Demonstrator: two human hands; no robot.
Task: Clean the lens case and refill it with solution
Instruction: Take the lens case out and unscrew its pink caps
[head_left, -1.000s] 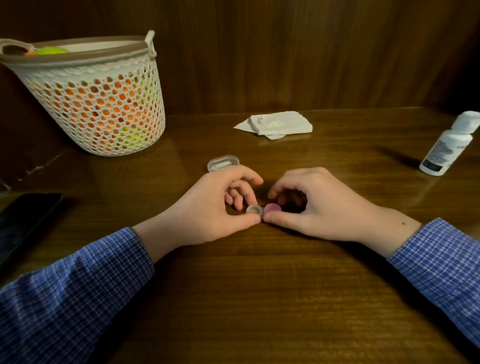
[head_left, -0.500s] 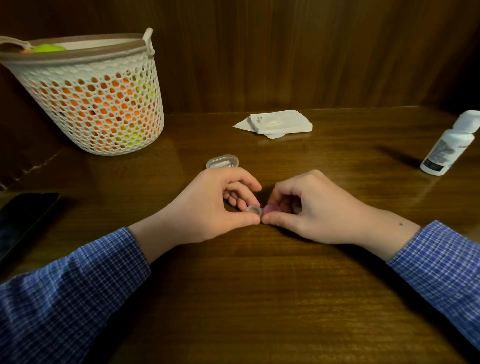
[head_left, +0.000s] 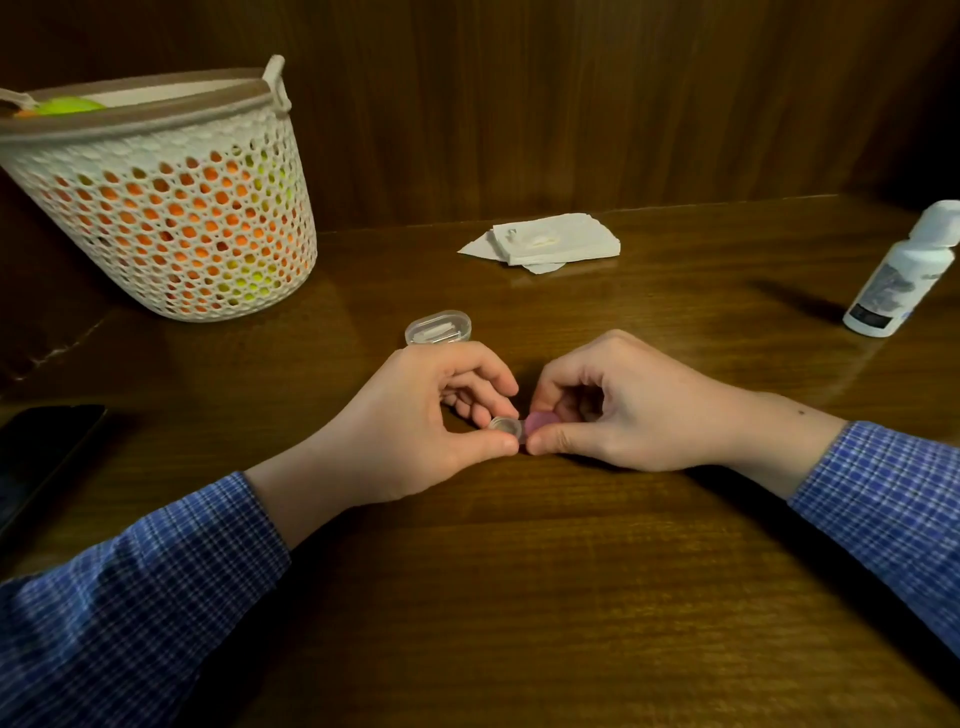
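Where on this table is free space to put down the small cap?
Bare wood lies between the tissues and the solution bottle, and along the near edge between both sleeves. It is crowded around the lens case, both hands and the clear box.

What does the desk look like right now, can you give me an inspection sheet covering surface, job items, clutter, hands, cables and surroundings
Surface: dark wooden table, glossy, no spills seen.
Job's things: lens case held between both hands, clear side left, pink side right; solution bottle tilted at far right, cap on; folded tissues at the back.
Clutter: small clear box behind the left hand; white mesh basket with orange and green items; dark phone at left edge.
Grippers: left hand pinches the clear side; right hand pinches the pink side.
Cables: nothing seen.
Surroundings: wooden panel wall behind.
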